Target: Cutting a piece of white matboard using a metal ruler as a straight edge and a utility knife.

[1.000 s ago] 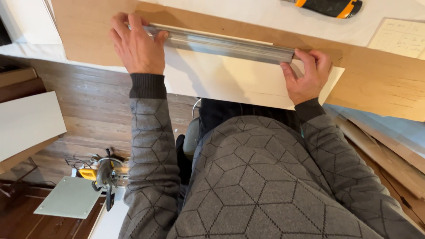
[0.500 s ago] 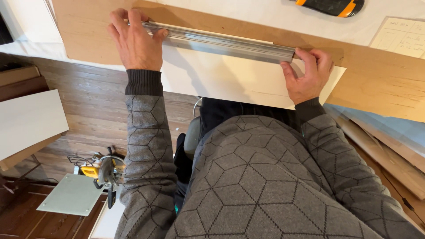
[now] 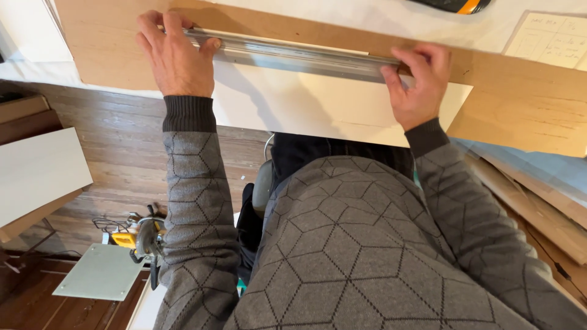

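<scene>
Flat across a pale sheet, the long silvery metal ruler lies pinned under both hands, left and right, fingers pressing.

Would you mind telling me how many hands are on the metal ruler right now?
2. The left hand presses the ruler's left end; the right hand holds its right end, both over the white sheet. None seem hidden.

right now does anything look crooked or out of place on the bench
Nothing looks damaged or spilled. The metal straightedge runs at a slant to the picture's frame, held at its ends by the left hand and right hand, over a white sheet that overhangs the plywood board.
</scene>
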